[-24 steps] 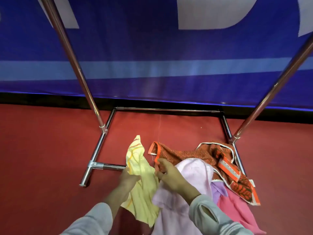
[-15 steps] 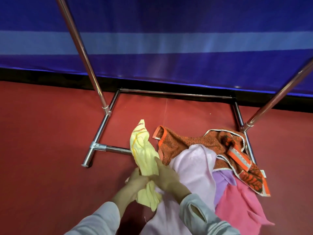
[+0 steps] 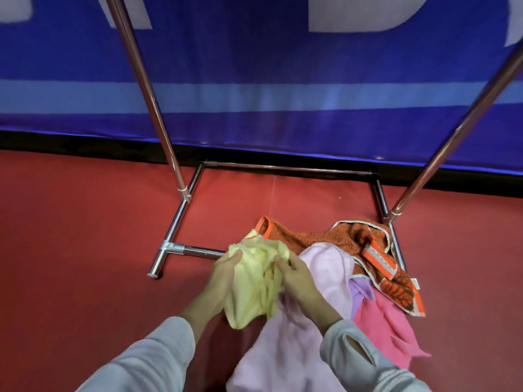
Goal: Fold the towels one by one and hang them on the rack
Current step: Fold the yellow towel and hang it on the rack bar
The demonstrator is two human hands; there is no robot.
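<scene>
A crumpled yellow towel (image 3: pixel 254 281) is bunched between both hands above the red floor. My left hand (image 3: pixel 223 275) grips its left side, thumb on top. Fingers of my right hand (image 3: pixel 297 278) pinch its right side. Below and to the right lies a pile: a pale pink towel (image 3: pixel 325 278), an orange patterned towel (image 3: pixel 339 239), a lilac cloth (image 3: pixel 360 290) and a bright pink towel (image 3: pixel 382 321). The chrome rack (image 3: pixel 181 190) stands behind, its two uprights rising out of view; the top bar is not visible.
The rack's base frame (image 3: pixel 285 168) lies on the red floor (image 3: pixel 70 250), with a foot bar (image 3: pixel 195 250) just left of my hands. A blue banner wall (image 3: pixel 283 94) stands close behind the rack.
The yellow towel, hanging long and stretched before, is now gathered into a crumpled bunch between both hands. The view has tilted up slightly, showing more of the wall.
</scene>
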